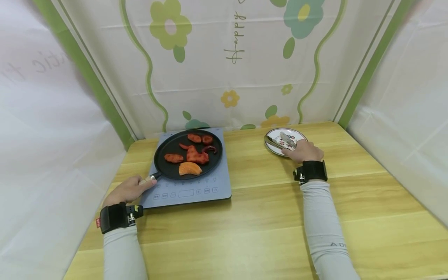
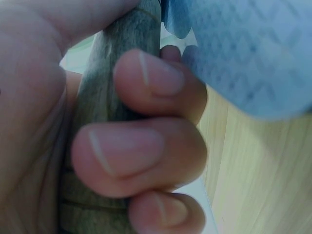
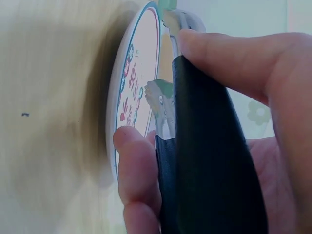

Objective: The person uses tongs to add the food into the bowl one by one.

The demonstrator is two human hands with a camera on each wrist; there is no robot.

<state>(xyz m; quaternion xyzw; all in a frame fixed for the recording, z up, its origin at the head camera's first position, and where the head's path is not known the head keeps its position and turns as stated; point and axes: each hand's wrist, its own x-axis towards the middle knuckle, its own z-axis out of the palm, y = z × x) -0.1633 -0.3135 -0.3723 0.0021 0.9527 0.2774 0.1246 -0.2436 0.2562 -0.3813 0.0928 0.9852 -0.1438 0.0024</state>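
Observation:
My left hand point(image 1: 127, 189) grips the wooden handle point(image 2: 105, 87) of a round black frying pan point(image 1: 171, 146); its fingers curl round the handle in the left wrist view. The pan rests on a grey induction cooker point(image 1: 189, 198). In it lie an orange salmon-like slice point(image 1: 190, 168), a large reddish piece point(image 1: 196, 155), several smaller reddish pieces and a dark red curved piece point(image 1: 209, 149). My right hand point(image 1: 308, 151) holds tongs point(image 3: 200, 136) with dark handles and metal tips, thumb on one arm, fingers round the other. The tips stand apart over a white patterned plate point(image 1: 278, 134).
The cooker stands at the back left of a wood-grain table point(image 1: 259, 217), the plate at the back right. A white flowered cloth point(image 1: 203, 74) hangs behind, and white sheets point(image 1: 413, 116) enclose both sides.

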